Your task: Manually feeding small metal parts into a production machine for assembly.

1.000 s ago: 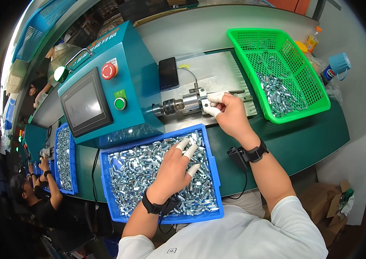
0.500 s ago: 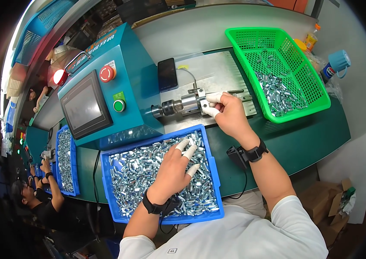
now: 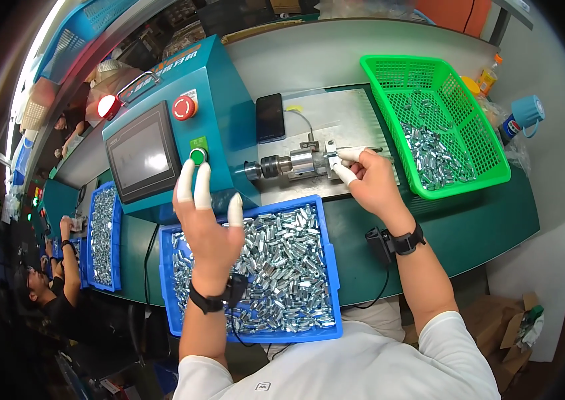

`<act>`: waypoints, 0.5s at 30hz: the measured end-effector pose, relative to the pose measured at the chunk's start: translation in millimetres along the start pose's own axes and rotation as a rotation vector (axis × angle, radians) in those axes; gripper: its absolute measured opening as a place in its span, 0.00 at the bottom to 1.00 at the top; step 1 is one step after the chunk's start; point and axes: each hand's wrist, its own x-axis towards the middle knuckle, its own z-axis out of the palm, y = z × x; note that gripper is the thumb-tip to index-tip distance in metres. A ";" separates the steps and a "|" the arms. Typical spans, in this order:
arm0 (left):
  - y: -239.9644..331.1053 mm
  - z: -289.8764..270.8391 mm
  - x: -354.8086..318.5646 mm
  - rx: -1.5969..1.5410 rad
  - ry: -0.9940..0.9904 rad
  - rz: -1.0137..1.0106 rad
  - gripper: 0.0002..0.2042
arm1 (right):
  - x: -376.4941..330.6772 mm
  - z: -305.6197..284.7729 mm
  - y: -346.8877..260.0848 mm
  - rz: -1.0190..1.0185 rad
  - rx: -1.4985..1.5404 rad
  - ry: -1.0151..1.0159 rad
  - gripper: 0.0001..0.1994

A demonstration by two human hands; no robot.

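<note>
My left hand (image 3: 212,230) is raised over the far left part of the blue tray (image 3: 331,273). Its fingers are stretched out in white finger cots, the tips at or just below the green button (image 3: 198,157) on the teal machine (image 3: 219,100); contact is unclear. Small shiny hexagonal metal pieces (image 3: 289,267) fill the tray. At the machine's right, my right hand (image 3: 372,180) has thumb and index finger closed around the end of the metal clamping fixture (image 3: 306,162). Whatever lies between those fingertips is hidden. A chuck (image 3: 270,165) sits between fixture and machine.
A green basket (image 3: 452,193) with similar metal pieces stands at the right. A phone (image 3: 270,118) lies behind the fixture. The machine carries a screen (image 3: 141,153) and red stop button (image 3: 184,107). Another person (image 3: 49,287) works at the far left beside a second blue tray (image 3: 117,247).
My left hand has left the metal pieces in the tray and moved forward and left to the green button. The right hand stays at the fixture. The view has shifted slightly.
</note>
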 end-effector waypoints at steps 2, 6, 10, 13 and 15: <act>-8.9 -1.7 10.2 0.086 -0.059 0.013 0.32 | -1.1 -2.2 -6.1 -0.031 -0.064 -0.006 0.16; -17.7 2.0 2.6 0.069 -0.052 0.001 0.34 | 0.0 -3.7 -20.0 -0.174 -0.264 -0.025 0.18; -14.6 1.8 8.4 0.080 -0.070 -0.039 0.33 | -0.8 -3.4 -27.2 -0.372 -0.472 -0.108 0.20; -11.2 6.4 8.0 0.076 -0.055 -0.044 0.33 | 2.9 -3.2 -30.7 -0.415 -0.592 -0.168 0.21; -11.9 7.6 5.7 0.073 -0.043 -0.042 0.32 | 5.2 -0.2 -32.5 -0.422 -0.618 -0.182 0.20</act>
